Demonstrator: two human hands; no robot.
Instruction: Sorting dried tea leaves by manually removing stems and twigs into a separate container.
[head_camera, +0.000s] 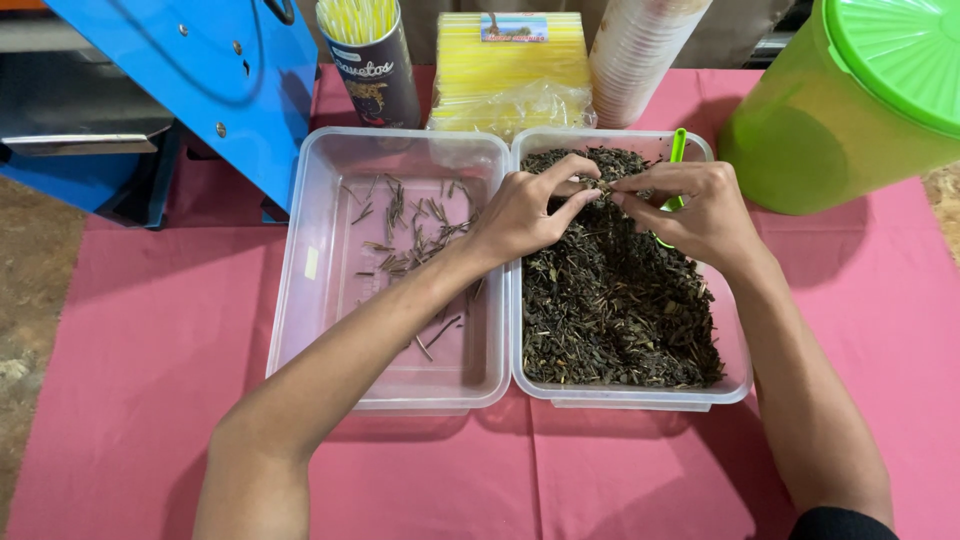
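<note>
Two clear plastic tubs stand side by side on a pink cloth. The right tub is full of dark dried tea leaves. The left tub holds only a few thin stems scattered near its far side. My left hand and my right hand meet over the far end of the right tub, fingertips pinching a small bit of the leaves between them. A green scoop handle pokes out behind my right hand.
A large green lidded container stands at the right. At the back are a stack of cups, a yellow packet of straws, a dark can with straws and a blue machine.
</note>
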